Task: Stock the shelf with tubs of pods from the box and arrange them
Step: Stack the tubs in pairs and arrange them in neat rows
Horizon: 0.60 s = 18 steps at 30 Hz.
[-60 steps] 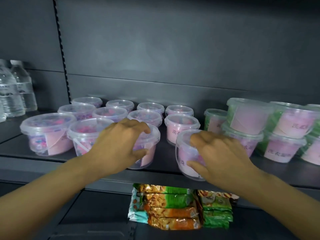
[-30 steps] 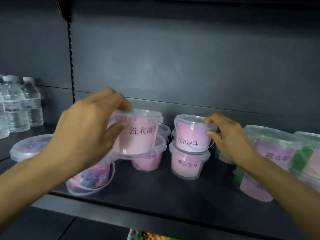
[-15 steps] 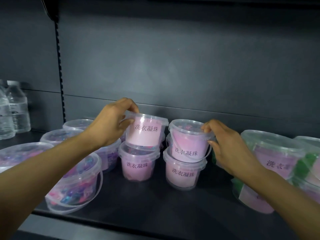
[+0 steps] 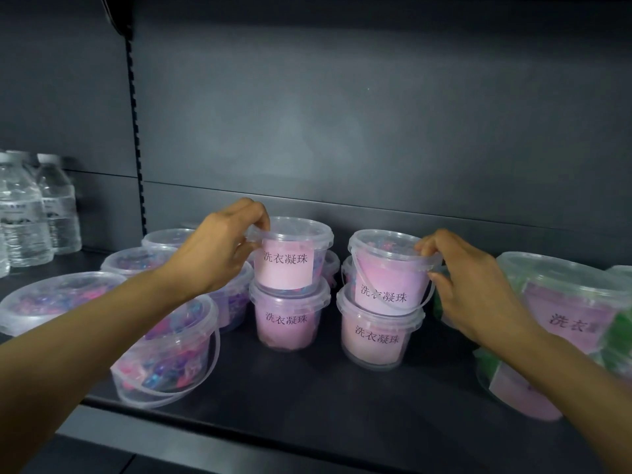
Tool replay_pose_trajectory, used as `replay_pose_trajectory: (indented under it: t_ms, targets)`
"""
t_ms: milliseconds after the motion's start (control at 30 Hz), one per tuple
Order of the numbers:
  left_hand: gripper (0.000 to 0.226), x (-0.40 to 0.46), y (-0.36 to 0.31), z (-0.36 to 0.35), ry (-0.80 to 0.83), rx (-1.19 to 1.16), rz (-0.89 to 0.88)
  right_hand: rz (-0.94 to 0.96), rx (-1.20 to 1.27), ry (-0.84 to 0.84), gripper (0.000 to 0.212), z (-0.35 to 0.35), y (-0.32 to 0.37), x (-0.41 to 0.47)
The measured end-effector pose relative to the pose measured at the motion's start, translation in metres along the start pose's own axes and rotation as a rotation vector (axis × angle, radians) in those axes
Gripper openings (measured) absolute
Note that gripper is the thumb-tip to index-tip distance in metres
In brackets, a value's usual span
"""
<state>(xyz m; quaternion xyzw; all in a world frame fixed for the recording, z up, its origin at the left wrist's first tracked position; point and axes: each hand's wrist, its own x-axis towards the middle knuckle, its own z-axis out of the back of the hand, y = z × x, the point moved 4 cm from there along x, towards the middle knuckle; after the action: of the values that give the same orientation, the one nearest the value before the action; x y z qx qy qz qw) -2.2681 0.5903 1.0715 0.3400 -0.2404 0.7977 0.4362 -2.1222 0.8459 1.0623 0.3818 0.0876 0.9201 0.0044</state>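
On the far left, water bottles [image 4: 41,206] stand well clear of the work. On the shelf [image 4: 307,398], a front tub [image 4: 167,350] overhangs near the edge; I judge a forearm sweep could knock it off. My left hand [image 4: 219,248] pinches the lid rim of the upper left tub [image 4: 290,254], which sits stacked on a lower tub [image 4: 289,316]. If I release it off-centre, it may tip. My right hand [image 4: 468,285] pinches the rim of the upper right tub [image 4: 390,268], which sits tilted on its base tub [image 4: 376,333]; I judge this stack the likelier to slide. Green tubs [image 4: 564,302] lie just beside my right wrist; withdrawing carelessly could disturb them. The box is not in view.
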Motion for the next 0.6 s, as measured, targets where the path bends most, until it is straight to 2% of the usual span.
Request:
replay_pose_trajectory:
  t_ms: [133, 233, 333, 400, 467, 600]
  targets:
    - [0.023, -0.003, -0.005, 0.002, -0.006, -0.009, 0.018, -0.013, -0.021, 0.008, 0.027, 0.001, 0.002, -0.001]
    - [0.043, -0.006, -0.006, 0.002, 0.01, 0.007, 0.08, -0.037, -0.021, 0.012, 0.035, 0.004, 0.006, -0.006]
    - [0.078, -0.02, -0.011, -0.003, -0.02, -0.144, 0.328, -0.144, 0.065, -0.007, 0.065, 0.008, 0.008, -0.02]
    - [0.094, -0.036, -0.02, -0.015, -0.049, -0.339, 0.529, -0.278, 0.206, -0.013, 0.078, 0.003, 0.008, -0.035]
    - [0.109, -0.054, -0.03, -0.036, -0.043, -0.552, 0.67, -0.436, 0.374, 0.054, 0.09, -0.015, 0.005, -0.051]
    - [0.12, -0.079, -0.044, -0.078, -0.056, -0.744, 0.846, -0.707, 0.642, 0.178, 0.119, -0.063, -0.004, -0.071]
